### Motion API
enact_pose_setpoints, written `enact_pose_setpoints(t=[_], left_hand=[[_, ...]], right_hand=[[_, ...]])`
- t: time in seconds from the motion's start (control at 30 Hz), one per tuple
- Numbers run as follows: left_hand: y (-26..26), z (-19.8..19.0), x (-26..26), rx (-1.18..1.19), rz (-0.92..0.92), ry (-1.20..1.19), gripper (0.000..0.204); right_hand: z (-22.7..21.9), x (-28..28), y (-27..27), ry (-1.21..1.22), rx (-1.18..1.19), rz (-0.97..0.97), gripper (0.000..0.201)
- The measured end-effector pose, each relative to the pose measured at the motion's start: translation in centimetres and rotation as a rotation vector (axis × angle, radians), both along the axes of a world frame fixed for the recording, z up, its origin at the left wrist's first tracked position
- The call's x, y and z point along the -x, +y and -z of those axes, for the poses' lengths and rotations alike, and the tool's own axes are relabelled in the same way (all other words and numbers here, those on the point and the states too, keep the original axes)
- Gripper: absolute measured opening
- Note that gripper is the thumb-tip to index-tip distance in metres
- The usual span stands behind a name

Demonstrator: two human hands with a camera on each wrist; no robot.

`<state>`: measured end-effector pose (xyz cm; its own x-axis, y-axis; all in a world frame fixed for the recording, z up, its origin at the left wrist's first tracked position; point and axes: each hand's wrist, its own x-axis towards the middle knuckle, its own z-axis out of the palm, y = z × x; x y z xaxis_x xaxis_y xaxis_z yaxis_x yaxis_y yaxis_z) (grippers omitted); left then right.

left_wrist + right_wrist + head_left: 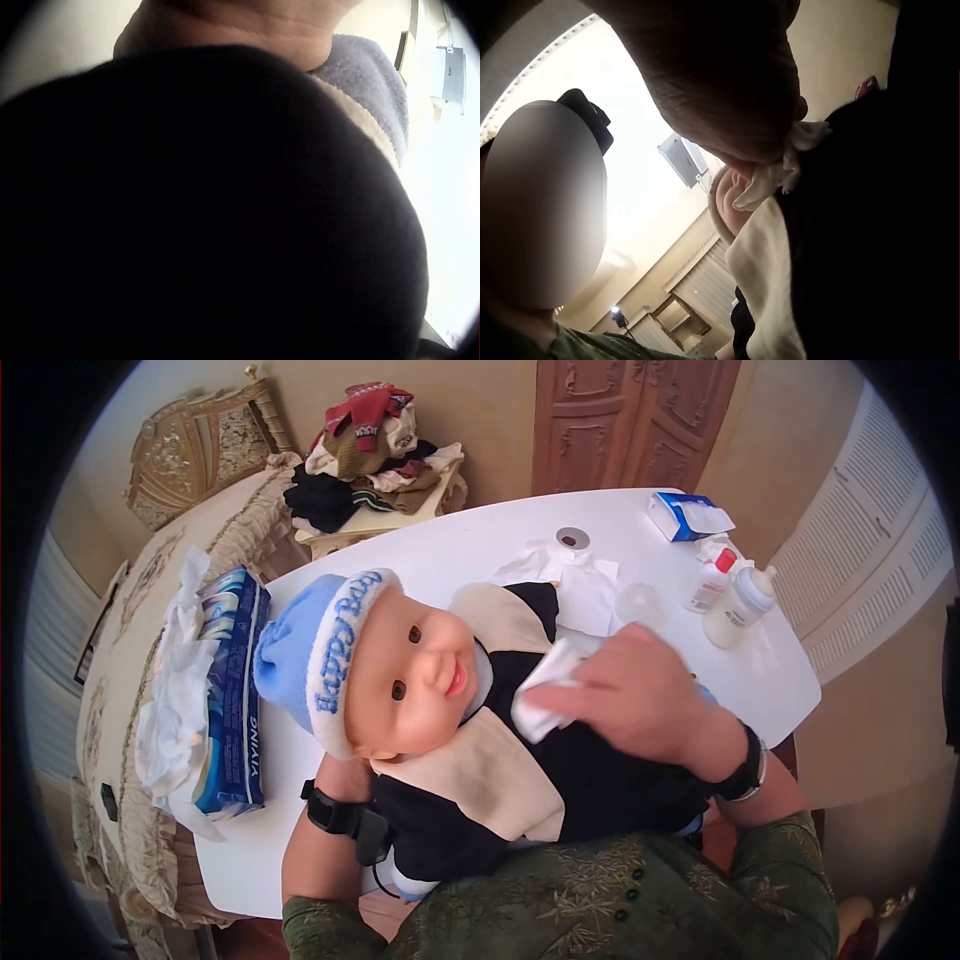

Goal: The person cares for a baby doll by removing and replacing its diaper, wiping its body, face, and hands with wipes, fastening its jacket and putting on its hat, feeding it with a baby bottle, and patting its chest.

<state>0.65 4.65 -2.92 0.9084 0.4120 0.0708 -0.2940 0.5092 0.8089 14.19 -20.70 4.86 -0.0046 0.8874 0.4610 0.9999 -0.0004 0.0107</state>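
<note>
A baby doll (pixel 428 635) lies on its back across the person's lap side of the table, in a black outfit with a wide cream collar (pixel 490 780) and a blue and white knit hat (pixel 300 650). My right hand (pixel 645 695) holds a folded white tissue (pixel 540 722) over the doll's chest, close to the collar. In the right wrist view the tissue (pixel 761 187) hangs from under the fingers near the doll's chin. My left hand (pixel 247 30) is under the doll's head, its fingers hidden; black cloth fills most of the left wrist view.
A blue diaper pack (pixel 235 690) with white sheets spilling out stands at the left. On the white table (pixel 450 545) are crumpled paper (pixel 575 580), a tape roll (pixel 572 538), a blue box (pixel 690 517), a red-capped bottle (pixel 710 585) and a baby bottle (pixel 740 610). Clothes (pixel 375 450) are piled behind.
</note>
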Motion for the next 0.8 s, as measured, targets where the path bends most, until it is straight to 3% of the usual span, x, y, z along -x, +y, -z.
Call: enact_pose_setpoints(t=[0.13,0.2,0.27,0.3,0.37,0.4,0.47,0.57,0.6,0.63,0.7,0.73,0.77,0.8], left_hand=[[1.2,1.6,2.0,0.05,0.013,0.0,0.053],[0.7,1.4,-0.5,0.076,0.024,-0.002,0.053],[0.8,2.0,0.0,0.094,0.026,0.001,0.053],[0.8,1.9,-0.6,0.101,0.024,0.003,0.053],[0.5,2.2,-0.1,0.112,0.023,0.004,0.054],[0.9,2.4,0.2,0.117,0.025,0.001,0.054],[1.0,2.4,-0.5,0.128,0.029,-0.006,0.054],[0.8,2.7,-0.1,0.146,0.032,-0.011,0.054],[1.3,2.9,0.2,0.151,0.028,-0.012,0.054],[2.5,5.3,5.9,0.156,0.021,-0.013,0.054],[2.4,5.2,6.3,0.162,0.002,-0.016,0.055],[2.2,5.2,6.0,0.164,-0.01,-0.018,0.055],[1.3,2.8,0.4,0.167,-0.022,-0.019,0.055],[1.3,2.7,0.2,0.17,-0.033,-0.02,0.055]], right_hand=[[0.5,-3.2,-6.5,0.062,-0.102,0.339,0.024],[1.3,-5.0,-10.9,0.14,-0.065,0.507,0.018],[1.7,-5.8,-14.7,0.407,0.071,0.794,0.015],[2.3,-6.7,-16.7,0.408,0.072,0.798,0.015],[4.4,-9.2,-19.9,0.402,0.278,1.101,0.019],[5.6,-10.3,-20.9,0.399,0.275,1.109,0.019],[8.2,-12.4,-21.9,0.328,0.053,1.142,0.023],[10.1,-14.4,-21.9,0.301,0.017,1.157,0.024],[10.8,-15.1,-21.9,0.299,0.016,1.158,0.024],[11.5,-15.8,-21.9,0.294,0.136,1.19,0.024],[11.6,-16.2,-21.7,0.287,0.252,1.211,0.023],[11.6,-16.2,-21.9,0.297,0.26,1.198,0.023],[11.4,-15.9,-21.9,0.308,0.268,1.185,0.023],[10.7,-15.1,-21.5,0.307,0.267,1.179,0.023]])
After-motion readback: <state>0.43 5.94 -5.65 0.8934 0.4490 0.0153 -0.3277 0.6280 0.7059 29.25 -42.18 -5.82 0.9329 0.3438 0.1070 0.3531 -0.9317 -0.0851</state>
